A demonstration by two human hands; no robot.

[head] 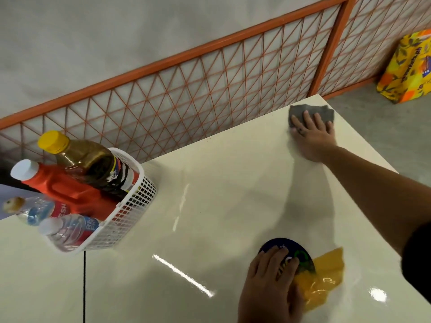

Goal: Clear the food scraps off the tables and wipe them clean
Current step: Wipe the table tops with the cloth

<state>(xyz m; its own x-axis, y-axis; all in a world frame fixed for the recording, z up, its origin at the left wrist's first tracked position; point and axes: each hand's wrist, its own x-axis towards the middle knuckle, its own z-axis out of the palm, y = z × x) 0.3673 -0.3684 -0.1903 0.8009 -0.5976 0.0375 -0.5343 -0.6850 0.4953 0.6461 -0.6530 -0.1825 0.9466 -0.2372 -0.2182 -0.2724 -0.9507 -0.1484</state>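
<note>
Head view, and the glossy cream table [210, 194] fills most of the picture, lights glinting off its top. Behind it runs an orange lattice fence [186, 89]. At the table's left edge stands a white mesh basket [130, 220] holding a red jug [70, 190], a brown bottle with a yellow cap [88, 162] and two water bottles [67, 229]. Over on the floor, far right, there's a yellow printed bag [405, 66]. Now the hands: the right hand [312, 138] reaches to the far corner, fingers flat and spread, pressing down on a grey cloth [323, 113]. Close in, the left hand [270, 283] lies with its fingers extended over a dark blue disc [293, 247], possibly a lid or a sticker, hard to call. A crumpled yellow wrapper [326, 273] lies touching that disc, just right of the hand.
</note>
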